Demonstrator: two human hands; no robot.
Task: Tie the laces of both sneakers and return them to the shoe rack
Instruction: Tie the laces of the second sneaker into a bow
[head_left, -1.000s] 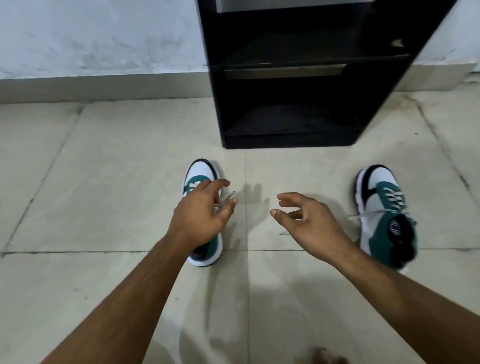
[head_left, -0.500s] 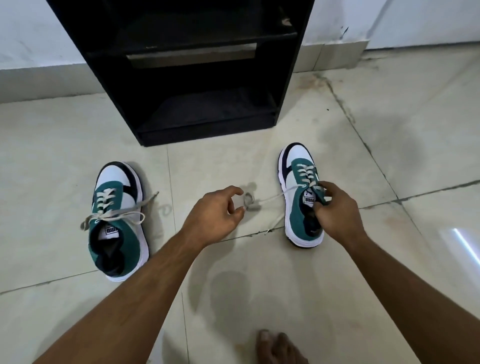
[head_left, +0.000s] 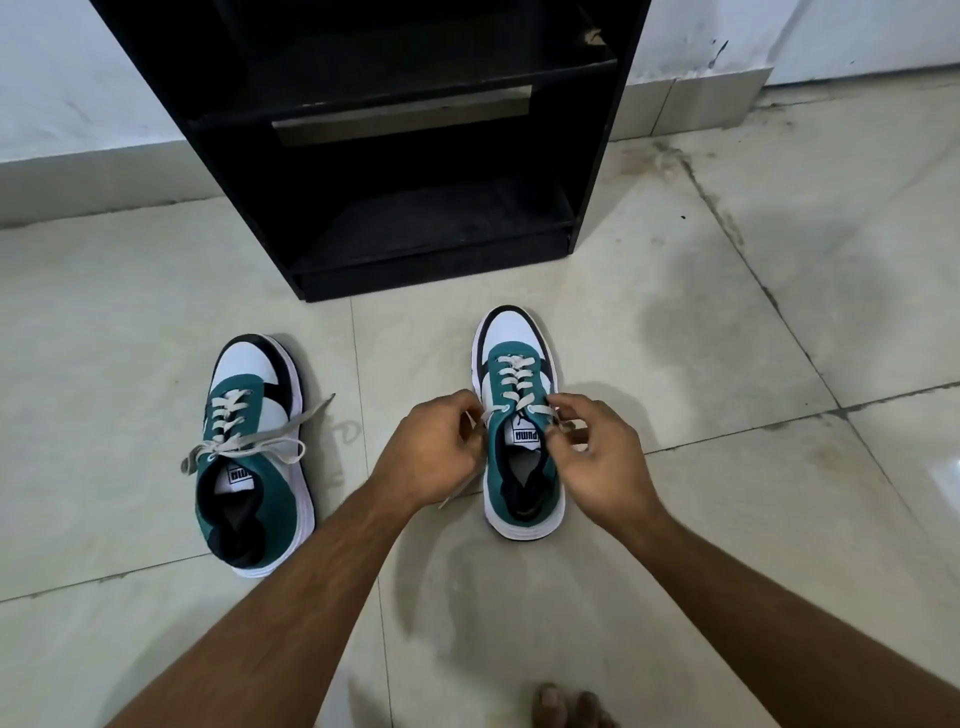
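Observation:
Two green, white and black sneakers stand on the tiled floor, toes toward the rack. The left sneaker (head_left: 254, 457) has pale laces knotted into a loose bow across its tongue. The right sneaker (head_left: 519, 421) sits between my hands. My left hand (head_left: 434, 452) pinches one lace end at the shoe's left side, and that end trails down to the floor. My right hand (head_left: 592, 457) pinches the other lace end at the right side of the tongue. The black shoe rack (head_left: 395, 156) stands just beyond the shoes, and its lower shelves hold nothing.
The rack stands against a white wall (head_left: 67, 88) with a grey skirting. Pale floor tiles (head_left: 727, 364) with dark grout lines spread to the right. My bare toes (head_left: 566, 706) show at the bottom edge.
My left hand has moved right, from the stretched lace out on the floor to the right sneaker's side. Both hands now grip lace ends close over the tongue. The view has shifted closer.

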